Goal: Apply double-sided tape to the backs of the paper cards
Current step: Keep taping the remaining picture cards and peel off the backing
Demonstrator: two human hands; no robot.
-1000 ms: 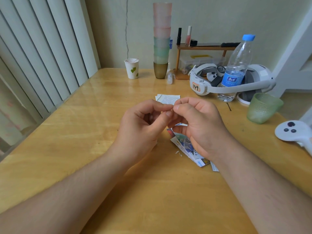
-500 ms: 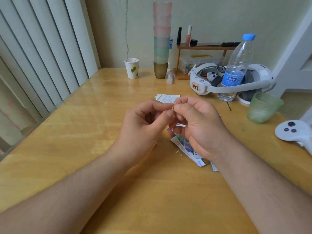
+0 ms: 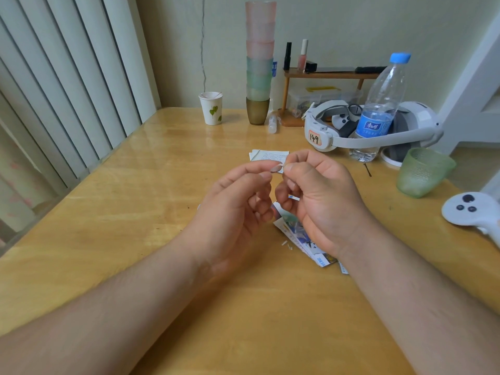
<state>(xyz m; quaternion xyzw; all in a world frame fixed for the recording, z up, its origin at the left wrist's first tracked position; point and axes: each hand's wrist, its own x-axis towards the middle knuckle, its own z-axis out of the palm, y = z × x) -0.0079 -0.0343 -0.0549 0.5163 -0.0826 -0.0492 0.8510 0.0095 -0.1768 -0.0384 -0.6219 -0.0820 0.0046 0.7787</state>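
While both hands hovered above the wooden table (image 3: 108, 239), the left hand (image 3: 238, 209) and right hand (image 3: 322, 201) each pinched one tiny tape piece (image 3: 278, 168) between them, fingers curled, over printed paper cards (image 3: 305, 240) lying beneath.

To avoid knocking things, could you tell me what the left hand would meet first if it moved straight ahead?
Probably the right hand, whose fingertips it nearly touches; beyond lie white cards, though depth is unclear.

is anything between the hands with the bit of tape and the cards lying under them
Nothing visible. The left hand and right hand pinch a small piece of tape above the table, and the picture cards lie right below the right hand, partly hidden by it.
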